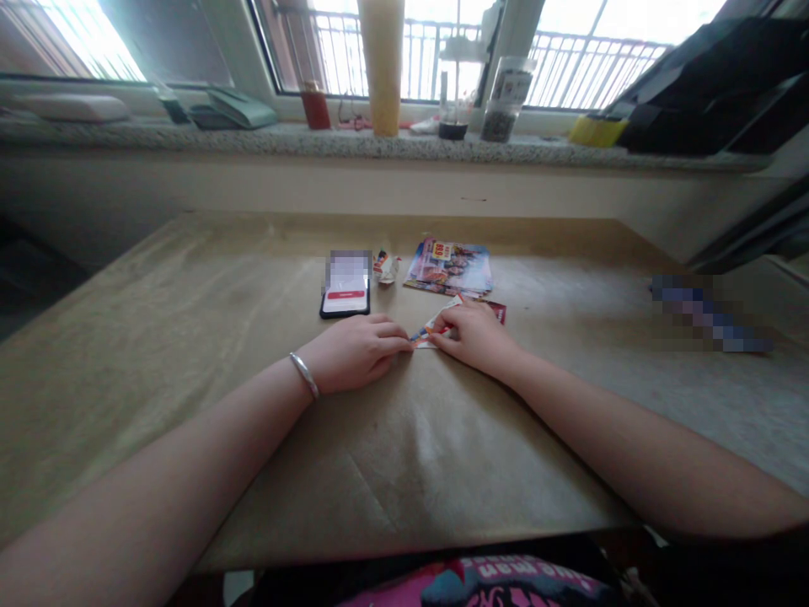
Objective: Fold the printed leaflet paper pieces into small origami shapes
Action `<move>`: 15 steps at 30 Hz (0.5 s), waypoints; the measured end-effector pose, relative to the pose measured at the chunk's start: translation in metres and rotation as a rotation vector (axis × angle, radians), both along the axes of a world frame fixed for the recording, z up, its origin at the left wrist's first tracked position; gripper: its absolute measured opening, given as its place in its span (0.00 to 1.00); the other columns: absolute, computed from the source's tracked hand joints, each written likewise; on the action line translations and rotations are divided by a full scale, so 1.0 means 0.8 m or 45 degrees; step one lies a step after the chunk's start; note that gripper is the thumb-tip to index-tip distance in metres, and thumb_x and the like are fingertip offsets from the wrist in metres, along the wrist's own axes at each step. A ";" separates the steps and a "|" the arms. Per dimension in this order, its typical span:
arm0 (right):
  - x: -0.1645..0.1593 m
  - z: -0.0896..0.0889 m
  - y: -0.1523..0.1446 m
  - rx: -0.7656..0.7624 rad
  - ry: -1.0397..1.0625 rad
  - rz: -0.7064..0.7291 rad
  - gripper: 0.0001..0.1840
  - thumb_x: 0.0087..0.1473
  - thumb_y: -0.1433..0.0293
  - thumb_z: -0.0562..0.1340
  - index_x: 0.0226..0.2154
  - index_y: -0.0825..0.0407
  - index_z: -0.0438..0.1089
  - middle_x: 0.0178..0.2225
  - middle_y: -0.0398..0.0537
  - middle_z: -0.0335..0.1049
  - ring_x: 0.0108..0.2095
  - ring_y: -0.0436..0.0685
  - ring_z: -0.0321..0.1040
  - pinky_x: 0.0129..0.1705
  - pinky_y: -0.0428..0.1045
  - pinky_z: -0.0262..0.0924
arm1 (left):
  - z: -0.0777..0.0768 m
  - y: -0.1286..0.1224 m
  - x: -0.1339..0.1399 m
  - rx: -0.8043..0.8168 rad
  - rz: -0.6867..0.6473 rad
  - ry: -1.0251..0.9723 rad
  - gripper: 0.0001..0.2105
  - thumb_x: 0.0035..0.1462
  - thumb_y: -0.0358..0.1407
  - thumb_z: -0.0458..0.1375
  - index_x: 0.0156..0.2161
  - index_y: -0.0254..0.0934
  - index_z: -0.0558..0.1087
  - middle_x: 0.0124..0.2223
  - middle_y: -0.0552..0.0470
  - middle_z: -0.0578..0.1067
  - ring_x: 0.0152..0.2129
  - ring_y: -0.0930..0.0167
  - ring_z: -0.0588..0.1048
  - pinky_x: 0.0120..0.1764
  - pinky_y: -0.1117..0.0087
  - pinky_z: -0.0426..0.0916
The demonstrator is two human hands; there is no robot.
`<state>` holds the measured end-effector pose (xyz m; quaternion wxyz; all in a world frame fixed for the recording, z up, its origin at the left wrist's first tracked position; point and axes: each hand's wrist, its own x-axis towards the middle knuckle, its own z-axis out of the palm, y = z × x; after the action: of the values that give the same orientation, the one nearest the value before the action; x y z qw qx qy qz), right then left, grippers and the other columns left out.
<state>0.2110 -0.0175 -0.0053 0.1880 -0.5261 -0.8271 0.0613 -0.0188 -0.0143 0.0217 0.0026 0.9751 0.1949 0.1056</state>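
A small folded paper [423, 336] with colourful print lies on the table in front of me, its shape partly hidden by my hands. My left hand [360, 350], with a silver bangle at the wrist, has its fingertips pinched at the paper's left corner. Over the paper's right part is my right hand [477, 337], its fingers and thumb closed on it. A dark red printed piece [500, 312] sticks out from behind my right hand. Just beyond stands a small folded, printed paper piece [387, 268].
A phone [345, 287] lies left of the folded piece. A stack of printed leaflets [450, 265] sits behind my right hand. Far right on the table [303, 472] is a blurred bluish object [708, 314]. Bottles and cups line the windowsill [253, 143].
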 end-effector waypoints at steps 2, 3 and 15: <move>0.000 0.000 0.000 -0.005 0.004 0.003 0.09 0.52 0.62 0.61 0.27 0.49 0.72 0.32 0.45 0.75 0.37 0.58 0.66 0.44 0.53 0.53 | 0.000 0.000 -0.001 -0.015 -0.001 0.000 0.15 0.58 0.27 0.49 0.47 0.37 0.72 0.45 0.47 0.75 0.40 0.68 0.72 0.45 0.66 0.68; 0.000 0.000 0.000 -0.007 0.005 0.005 0.09 0.52 0.62 0.61 0.27 0.48 0.72 0.32 0.45 0.75 0.36 0.58 0.66 0.44 0.53 0.53 | 0.000 0.001 -0.001 -0.025 -0.002 0.001 0.15 0.58 0.28 0.49 0.47 0.37 0.72 0.45 0.47 0.75 0.41 0.68 0.72 0.45 0.66 0.68; 0.001 0.001 0.001 -0.006 0.008 0.032 0.09 0.52 0.62 0.61 0.28 0.49 0.72 0.32 0.46 0.75 0.37 0.57 0.67 0.45 0.53 0.55 | 0.006 0.001 -0.008 -0.109 0.029 0.037 0.16 0.57 0.27 0.49 0.46 0.38 0.73 0.47 0.51 0.75 0.42 0.69 0.73 0.47 0.69 0.68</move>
<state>0.2117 -0.0169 -0.0049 0.1885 -0.5160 -0.8329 0.0672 -0.0251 -0.0136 0.0264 0.0401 0.9732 0.2104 0.0831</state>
